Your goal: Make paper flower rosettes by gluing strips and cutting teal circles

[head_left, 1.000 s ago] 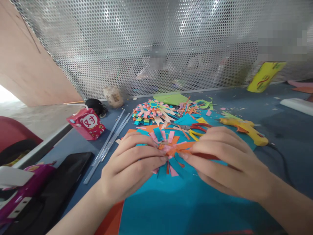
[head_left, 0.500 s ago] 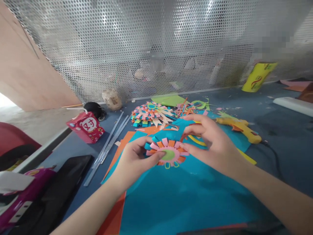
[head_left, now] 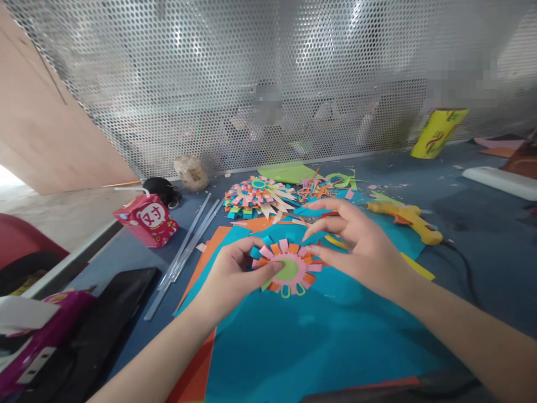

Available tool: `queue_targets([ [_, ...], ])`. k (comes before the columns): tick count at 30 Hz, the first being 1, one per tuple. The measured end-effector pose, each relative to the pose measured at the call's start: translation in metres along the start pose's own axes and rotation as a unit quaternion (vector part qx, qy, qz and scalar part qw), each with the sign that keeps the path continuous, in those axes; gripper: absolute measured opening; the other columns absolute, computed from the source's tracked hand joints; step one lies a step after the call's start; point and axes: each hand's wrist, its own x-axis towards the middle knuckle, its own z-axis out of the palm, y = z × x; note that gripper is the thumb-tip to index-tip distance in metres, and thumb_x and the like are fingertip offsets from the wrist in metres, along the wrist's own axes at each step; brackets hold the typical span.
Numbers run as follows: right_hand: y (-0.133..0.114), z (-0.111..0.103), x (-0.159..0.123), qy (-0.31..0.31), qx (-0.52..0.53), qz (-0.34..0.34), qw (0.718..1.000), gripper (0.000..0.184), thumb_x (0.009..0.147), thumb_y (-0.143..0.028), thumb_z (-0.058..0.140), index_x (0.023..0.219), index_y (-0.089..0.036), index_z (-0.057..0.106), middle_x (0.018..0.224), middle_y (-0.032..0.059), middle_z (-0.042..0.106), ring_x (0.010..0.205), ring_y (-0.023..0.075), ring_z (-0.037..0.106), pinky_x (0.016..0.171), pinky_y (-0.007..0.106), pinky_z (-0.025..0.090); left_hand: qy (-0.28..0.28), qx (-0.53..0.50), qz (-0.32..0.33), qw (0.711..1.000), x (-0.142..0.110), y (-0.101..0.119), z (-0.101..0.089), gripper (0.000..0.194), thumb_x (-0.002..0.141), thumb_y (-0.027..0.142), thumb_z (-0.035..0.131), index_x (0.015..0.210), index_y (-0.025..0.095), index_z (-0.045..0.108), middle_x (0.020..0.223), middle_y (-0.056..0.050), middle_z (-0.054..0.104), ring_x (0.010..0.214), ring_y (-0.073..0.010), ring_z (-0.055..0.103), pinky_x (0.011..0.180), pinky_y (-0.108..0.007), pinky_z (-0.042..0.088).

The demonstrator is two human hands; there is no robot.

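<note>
My left hand (head_left: 237, 268) grips a layered paper flower (head_left: 293, 267) at its left side, the thumb pressed on its light green centre. Pink, orange and blue looped petals ring the flower, with green loops along the lower edge. At its upper right edge, my right hand (head_left: 348, 238) pinches the petals between thumb and a bent finger, while the index finger stretches out above. Under both hands lies a large blue sheet (head_left: 319, 347), partly over an orange sheet (head_left: 191, 369).
Behind are finished paper flowers (head_left: 255, 196) and paper scraps (head_left: 316, 187). A yellow glue gun (head_left: 409, 218) with a black cord lies right. Clear glue sticks (head_left: 184, 252), a red drink carton (head_left: 149, 218) and a black phone (head_left: 121, 296) lie left. A perforated metal panel (head_left: 235, 67) stands behind.
The flower has tipped slightly more toward me and sits a little lower. My right hand's fingertips have shifted slightly left and closer together at its edge. The left hand keeps its hold.
</note>
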Motion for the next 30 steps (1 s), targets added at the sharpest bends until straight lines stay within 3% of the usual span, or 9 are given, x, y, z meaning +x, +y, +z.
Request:
queue_targets([
  [6, -0.002, 0.0, 0.002, -0.007, 0.007, 0.024, 1.0, 0.043, 0.072, -0.014, 0.062, 0.11, -0.025, 0.044, 0.083, -0.0024, 0.063, 0.085, 0.0133, 0.06, 0.07, 0.021, 0.053, -0.007, 0.002, 0.013, 1.0, 0.0, 0.001, 0.001, 0.025, 0.064, 0.027, 0.071, 0.068, 0.015, 0.049, 0.054, 0.007, 0.046, 0.048, -0.0043, 0.044, 0.046, -0.017, 0.038],
  [15, -0.005, 0.0, 0.0, -0.031, 0.023, 0.015, 0.999, 0.039, 0.075, -0.016, 0.06, 0.109, -0.025, 0.045, 0.085, -0.0026, 0.063, 0.077, 0.0112, 0.06, 0.07, 0.023, 0.053, 0.02, 0.01, 0.013, 1.0, -0.002, 0.001, 0.0, 0.025, 0.063, 0.027, 0.071, 0.075, 0.015, 0.052, 0.059, 0.004, 0.054, 0.051, -0.0064, 0.05, 0.047, -0.018, 0.041],
  [21, -0.004, 0.001, 0.0, -0.024, -0.026, -0.013, 0.999, 0.039, 0.075, -0.021, 0.061, 0.11, -0.027, 0.046, 0.107, 0.0014, 0.059, 0.078, 0.0133, 0.061, 0.075, 0.032, 0.052, 0.018, 0.028, 0.029, 0.999, -0.004, -0.001, 0.001, 0.021, 0.065, 0.025, 0.07, 0.073, 0.016, 0.053, 0.059, 0.004, 0.057, 0.05, -0.0078, 0.055, 0.046, -0.018, 0.044],
  [23, -0.004, 0.001, 0.0, -0.013, -0.054, -0.046, 0.997, 0.035, 0.075, -0.019, 0.06, 0.107, -0.027, 0.047, 0.112, 0.0023, 0.057, 0.082, 0.0143, 0.061, 0.078, 0.033, 0.051, 0.038, 0.072, 0.084, 0.993, -0.005, -0.002, 0.001, 0.017, 0.067, 0.024, 0.068, 0.076, 0.016, 0.055, 0.063, 0.002, 0.059, 0.053, -0.0095, 0.057, 0.047, -0.02, 0.045],
  [25, -0.005, 0.0, -0.002, 0.006, -0.104, -0.109, 0.988, 0.035, 0.076, -0.019, 0.059, 0.108, -0.026, 0.046, 0.104, 0.0019, 0.061, 0.087, 0.0162, 0.061, 0.085, 0.036, 0.047, 0.069, 0.163, 0.198, 0.964, -0.007, -0.001, -0.001, 0.011, 0.07, 0.02, 0.065, 0.078, 0.017, 0.058, 0.07, 0.0, 0.063, 0.061, -0.0115, 0.059, 0.053, -0.022, 0.048],
  [26, -0.006, -0.002, -0.003, 0.012, -0.138, -0.151, 0.979, 0.034, 0.077, -0.019, 0.058, 0.108, -0.026, 0.046, 0.097, 0.001, 0.063, 0.089, 0.0169, 0.06, 0.087, 0.038, 0.044, 0.077, 0.215, 0.272, 0.935, -0.008, 0.0, -0.002, 0.01, 0.072, 0.015, 0.064, 0.08, 0.018, 0.059, 0.074, -0.001, 0.064, 0.067, -0.0126, 0.06, 0.058, -0.024, 0.049],
  [28, -0.007, -0.006, -0.007, 0.004, -0.21, -0.236, 0.949, 0.03, 0.079, -0.017, 0.057, 0.106, -0.027, 0.048, 0.087, -0.001, 0.066, 0.088, 0.0171, 0.06, 0.089, 0.039, 0.041, 0.069, 0.299, 0.421, 0.854, -0.011, 0.005, -0.006, 0.019, 0.072, 0.007, 0.061, 0.086, 0.019, 0.06, 0.081, -0.002, 0.067, 0.078, -0.0154, 0.061, 0.069, -0.028, 0.05],
  [30, -0.007, -0.01, -0.013, -0.01, -0.257, -0.32, 0.912, 0.025, 0.08, -0.014, 0.054, 0.102, -0.026, 0.052, 0.089, -0.0013, 0.067, 0.088, 0.0163, 0.06, 0.087, 0.037, 0.041, 0.044, 0.348, 0.524, 0.776, -0.016, 0.011, -0.01, 0.027, 0.073, 0.004, 0.059, 0.094, 0.02, 0.059, 0.087, -0.004, 0.068, 0.088, -0.0185, 0.061, 0.078, -0.035, 0.049],
])
